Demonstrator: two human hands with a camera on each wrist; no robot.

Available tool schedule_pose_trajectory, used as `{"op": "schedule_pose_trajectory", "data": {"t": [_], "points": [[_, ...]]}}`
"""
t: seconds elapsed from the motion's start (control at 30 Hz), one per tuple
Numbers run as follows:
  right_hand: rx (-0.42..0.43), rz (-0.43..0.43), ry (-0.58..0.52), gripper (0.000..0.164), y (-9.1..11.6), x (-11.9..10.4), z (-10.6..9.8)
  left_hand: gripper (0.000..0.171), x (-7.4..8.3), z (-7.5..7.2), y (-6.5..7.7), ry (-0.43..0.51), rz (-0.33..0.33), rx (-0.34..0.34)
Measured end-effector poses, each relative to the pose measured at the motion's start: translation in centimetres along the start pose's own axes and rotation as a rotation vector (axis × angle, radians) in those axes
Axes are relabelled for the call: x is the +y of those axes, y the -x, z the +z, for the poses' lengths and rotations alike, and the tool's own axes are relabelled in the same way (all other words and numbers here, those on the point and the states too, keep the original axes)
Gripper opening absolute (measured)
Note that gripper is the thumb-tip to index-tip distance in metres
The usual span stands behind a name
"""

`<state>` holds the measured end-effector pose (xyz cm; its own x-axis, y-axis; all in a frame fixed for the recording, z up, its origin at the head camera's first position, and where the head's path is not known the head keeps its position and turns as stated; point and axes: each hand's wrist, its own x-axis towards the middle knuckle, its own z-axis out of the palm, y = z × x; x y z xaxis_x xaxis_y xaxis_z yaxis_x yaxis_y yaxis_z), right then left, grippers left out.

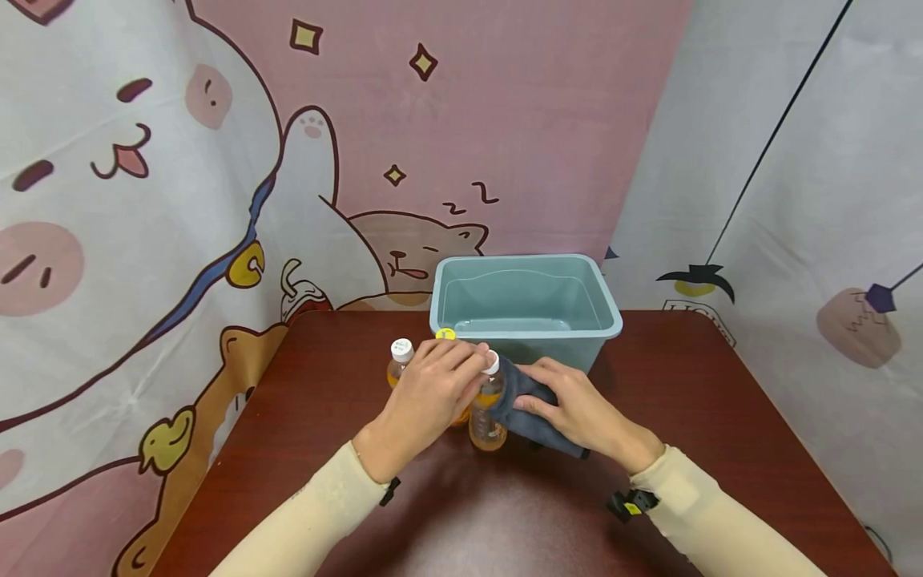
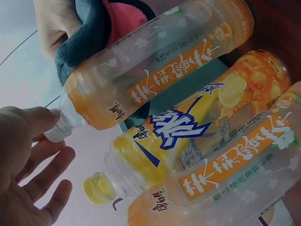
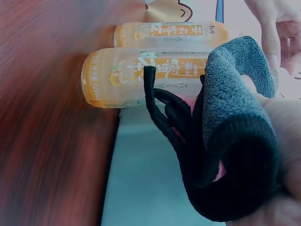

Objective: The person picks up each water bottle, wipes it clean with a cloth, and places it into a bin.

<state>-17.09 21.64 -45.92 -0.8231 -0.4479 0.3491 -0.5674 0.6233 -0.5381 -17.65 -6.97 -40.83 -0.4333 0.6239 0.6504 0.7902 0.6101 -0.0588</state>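
Three drink bottles stand close together on the table. My left hand pinches the white cap of the front tea bottle between thumb and forefinger, its other fingers loosely bent. My right hand grips a folded grey cloth with black edging and a pink inner side, held against that bottle's upper side. In the left wrist view the yellow-capped iced tea bottle is beside it, then another orange-labelled tea bottle. From the head, my left hand covers much of these two.
A light blue plastic bin stands at the back of the dark red wooden table, right behind the bottles and cloth. A cartoon-printed curtain hangs along the table's back and sides.
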Motion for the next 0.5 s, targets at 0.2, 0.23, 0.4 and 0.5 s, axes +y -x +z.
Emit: {"op": "schedule_pose_trajectory", "data": {"t": [0.2,0.23,0.4,0.5], "points": [[-0.046,0.004,0.011,0.044,0.2,0.6,0.5,0.034,0.0,0.2,0.0,-0.008,0.005,0.011],[-0.061,0.004,0.015,0.043,0.3,0.8,0.7,0.034,0.0,0.2,0.0,-0.010,0.007,0.015],[-0.144,-0.004,0.074,0.043,0.8,1.7,1.7,0.034,0.1,0.1,0.0,-0.022,0.009,0.014],[-0.178,-0.020,0.101,0.043,1.0,2.2,2.3,0.034,0.1,0.2,0.0,-0.031,0.009,0.010]]}}
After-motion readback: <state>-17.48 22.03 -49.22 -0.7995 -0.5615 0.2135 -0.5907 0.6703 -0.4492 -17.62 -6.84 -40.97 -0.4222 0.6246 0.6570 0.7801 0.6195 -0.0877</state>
